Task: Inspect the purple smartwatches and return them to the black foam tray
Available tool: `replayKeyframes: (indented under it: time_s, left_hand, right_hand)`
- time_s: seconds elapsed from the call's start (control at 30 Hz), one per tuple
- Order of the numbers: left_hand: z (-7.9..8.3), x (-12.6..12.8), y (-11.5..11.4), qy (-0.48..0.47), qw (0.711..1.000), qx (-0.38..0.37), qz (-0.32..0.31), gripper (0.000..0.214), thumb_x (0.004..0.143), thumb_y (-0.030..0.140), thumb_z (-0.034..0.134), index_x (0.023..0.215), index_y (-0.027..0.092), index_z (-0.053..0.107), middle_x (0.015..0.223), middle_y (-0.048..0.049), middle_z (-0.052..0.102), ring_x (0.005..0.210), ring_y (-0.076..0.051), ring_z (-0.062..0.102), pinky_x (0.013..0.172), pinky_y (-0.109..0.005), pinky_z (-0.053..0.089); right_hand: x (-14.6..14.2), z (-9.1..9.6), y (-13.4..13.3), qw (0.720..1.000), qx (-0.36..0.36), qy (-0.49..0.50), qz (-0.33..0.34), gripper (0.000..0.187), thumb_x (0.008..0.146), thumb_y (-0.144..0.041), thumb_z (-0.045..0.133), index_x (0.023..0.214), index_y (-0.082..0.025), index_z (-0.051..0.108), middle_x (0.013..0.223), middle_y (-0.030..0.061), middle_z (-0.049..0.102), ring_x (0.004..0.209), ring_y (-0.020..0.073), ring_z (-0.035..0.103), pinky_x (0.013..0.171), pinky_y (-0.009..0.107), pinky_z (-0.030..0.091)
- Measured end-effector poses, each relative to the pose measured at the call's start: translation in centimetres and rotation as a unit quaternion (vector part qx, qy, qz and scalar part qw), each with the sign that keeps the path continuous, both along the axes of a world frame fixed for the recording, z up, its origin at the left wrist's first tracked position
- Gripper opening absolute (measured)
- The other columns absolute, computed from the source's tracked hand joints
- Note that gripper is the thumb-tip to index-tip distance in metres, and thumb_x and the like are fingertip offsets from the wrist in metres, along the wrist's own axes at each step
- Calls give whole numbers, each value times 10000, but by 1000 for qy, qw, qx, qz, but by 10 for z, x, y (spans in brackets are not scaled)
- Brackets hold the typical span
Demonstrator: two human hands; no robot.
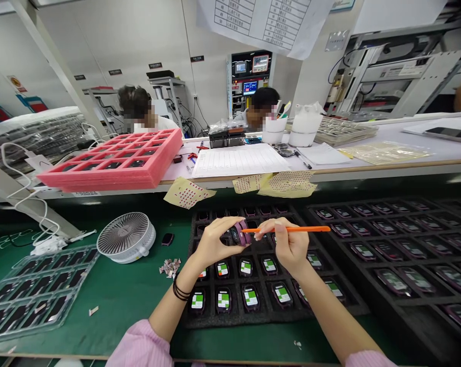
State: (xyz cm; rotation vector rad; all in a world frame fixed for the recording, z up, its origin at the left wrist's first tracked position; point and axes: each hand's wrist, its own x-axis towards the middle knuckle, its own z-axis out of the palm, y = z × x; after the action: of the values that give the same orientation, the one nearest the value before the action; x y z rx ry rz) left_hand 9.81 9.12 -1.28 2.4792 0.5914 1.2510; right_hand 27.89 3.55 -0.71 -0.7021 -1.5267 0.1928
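Observation:
My left hand [214, 242] grips a purple smartwatch case [242, 232] by its edges, turned on its side above the black foam tray [230, 320]. In my right hand [289, 245] is a thin orange stick [309, 229], pinched between thumb and fingers. Its left tip meets or nearly meets the side of the watch case; whether it touches I cannot tell. Under my hands, watches with lit green and white screens, such as this smartwatch [251, 297], lie in the tray's pockets. My right hand and forearm hide part of the tray.
Another black foam tray of watches [368, 285] lies to the right. At left are a round fan [126, 237], a clear plastic tray [68, 311] and small scraps [170, 267]. A shelf above bears a pink foam tray [154, 176] and papers [240, 160]. Two people sit beyond.

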Motion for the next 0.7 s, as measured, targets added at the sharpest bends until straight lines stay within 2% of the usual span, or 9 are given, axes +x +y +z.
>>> replayKeyframes:
  time_s: [0.2,0.3,0.4,0.47,0.6,0.7]
  left_hand:
    - [-1,1,1,5,1000,5,10,516,678,171,770,1165,182,598,1106,-89,693,1000,-232,658,884,-355,512]
    - [0,2,2,12,1000,-18,10,508,681,182,769,1160,187,601,1114,-94,689,1006,-243,655,884,-366,516]
    - [0,0,6,13,1000,-25,14,493,707,203,755,1172,192,592,1144,-99,675,1037,-248,641,913,-388,511]
    - [1,-2,8,15,999,-18,27,480,722,207,744,1176,190,587,1161,-103,664,1067,-248,624,936,-402,503]
    - [1,-6,11,36,997,3,71,471,710,192,742,1156,189,594,1204,-103,634,1110,-249,592,967,-419,489]
    - [1,-7,10,47,994,12,97,474,697,153,725,1151,191,595,1210,-99,624,1103,-248,587,952,-420,497]
  right_hand:
    - [-2,2,1,999,8,-23,-24,353,979,-239,373,748,-218,639,626,13,656,575,152,644,560,275,515]
    - [-1,3,1,1000,-22,0,-6,356,983,-310,383,743,-212,627,618,13,670,536,149,646,541,272,521]
    - [1,6,3,993,-83,84,16,354,986,-402,366,774,-210,574,585,1,671,461,146,631,500,271,525]
    - [1,7,6,983,-135,120,17,346,979,-440,371,768,-213,523,628,11,690,506,157,659,555,290,553]
    - [-7,3,17,963,-248,94,37,317,882,-462,553,716,-227,420,846,59,713,833,212,700,776,357,559]
    - [-17,-7,23,944,-312,54,89,425,727,-431,724,704,-237,347,902,51,674,832,208,664,719,334,552]
